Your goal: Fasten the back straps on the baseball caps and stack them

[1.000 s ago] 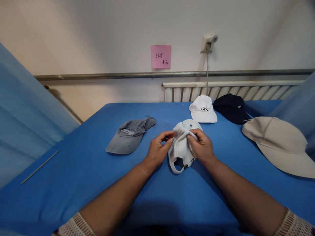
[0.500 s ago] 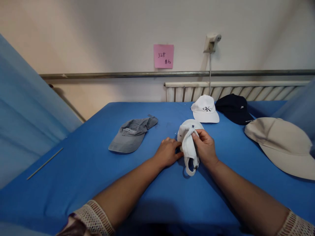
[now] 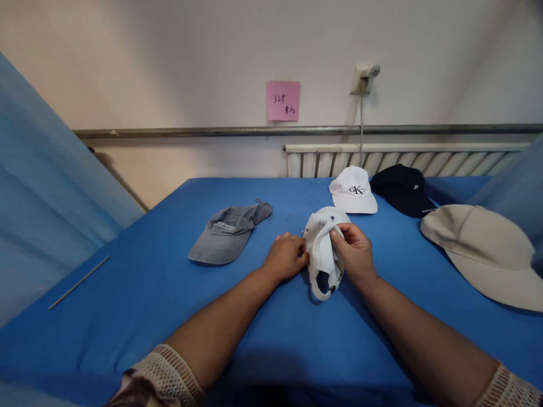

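A white baseball cap (image 3: pixel 321 249) lies in front of me on the blue cover, its back strap and strap opening turned toward me. My right hand (image 3: pixel 354 249) pinches the cap's fabric on its right side, thumb on top. At the cap's left edge, my left hand (image 3: pixel 287 255) has its fingers curled in against the fabric; the fingertips are partly hidden. A grey cap (image 3: pixel 227 232) lies to the left of my hands. Just behind the held cap sits a white cap with black letters (image 3: pixel 353 189).
A black cap (image 3: pixel 403 189) and a large beige cap (image 3: pixel 486 251) lie on the right. A thin stick (image 3: pixel 79 282) lies on the blue cover (image 3: pixel 139 328) at left. Behind are a radiator (image 3: pixel 322 163), a metal pipe (image 3: pixel 212 131) and a pink note (image 3: pixel 283 100). Blue curtains (image 3: pixel 46 186) hang at the sides.
The held cap's strap end has swung slightly left and its near side has spread. My left hand's fingers have curled in closer. The right hand keeps its pinch.
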`<state>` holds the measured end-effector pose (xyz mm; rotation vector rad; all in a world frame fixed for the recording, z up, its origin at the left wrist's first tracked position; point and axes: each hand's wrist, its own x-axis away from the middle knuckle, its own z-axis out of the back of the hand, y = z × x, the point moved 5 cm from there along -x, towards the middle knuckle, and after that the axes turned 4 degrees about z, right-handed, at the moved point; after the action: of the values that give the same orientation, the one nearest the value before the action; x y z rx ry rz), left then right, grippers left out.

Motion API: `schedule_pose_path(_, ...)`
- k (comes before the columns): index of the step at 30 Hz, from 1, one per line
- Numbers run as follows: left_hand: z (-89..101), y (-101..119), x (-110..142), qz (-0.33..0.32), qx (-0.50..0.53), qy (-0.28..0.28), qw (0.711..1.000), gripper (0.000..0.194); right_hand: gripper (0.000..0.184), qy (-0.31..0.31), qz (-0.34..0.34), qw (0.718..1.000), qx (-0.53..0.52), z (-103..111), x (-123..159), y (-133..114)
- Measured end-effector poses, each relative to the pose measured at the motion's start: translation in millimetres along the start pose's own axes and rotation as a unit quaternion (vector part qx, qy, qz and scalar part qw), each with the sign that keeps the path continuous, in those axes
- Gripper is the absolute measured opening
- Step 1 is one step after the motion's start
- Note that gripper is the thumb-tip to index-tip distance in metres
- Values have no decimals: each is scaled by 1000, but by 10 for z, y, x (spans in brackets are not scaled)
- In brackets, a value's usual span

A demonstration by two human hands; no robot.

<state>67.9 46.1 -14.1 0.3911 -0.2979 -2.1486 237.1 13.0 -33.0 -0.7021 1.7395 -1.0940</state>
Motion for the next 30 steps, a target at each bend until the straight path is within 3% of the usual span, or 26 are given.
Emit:
schedule_pose_path(2, 187, -186, 23, 4, 41, 49, 998, 12, 19, 11, 19, 1000, 11, 32, -32, -30)
schedule_pose_path(5, 450, -527, 43, 23, 136, 75, 988, 15, 14, 4, 54, 996, 74, 62, -65, -87)
schedule_pose_path(9, 550, -776, 34, 37, 204, 23, 978, 14, 5, -63, 139, 970, 188, 4, -38, -227)
schedule_pose_path(13, 510, -689, 44, 47, 225, 35, 973, 18, 7, -104, 182, 952, 225, -78, 28, -337)
schedule_pose_path(20, 361, -344, 118, 9, 266, -1, 964, 32, 5, -115, 149, 959, 211, -118, 49, -266)
schedule_pose_path(23, 306, -381, 92, 38, 292, 16, 955, 20, 5, -117, 146, 961, 206, -110, 51, -258)
schedule_pose_path(25, 310, -465, 63, 79, 338, 48, 937, 15, 5, -112, 157, 958, 210, -100, 51, -285)
schedule_pose_path(30, 337, -647, 41, 158, 493, 96, 850, 23, 6, -115, 177, 954, 215, -97, 49, -322)
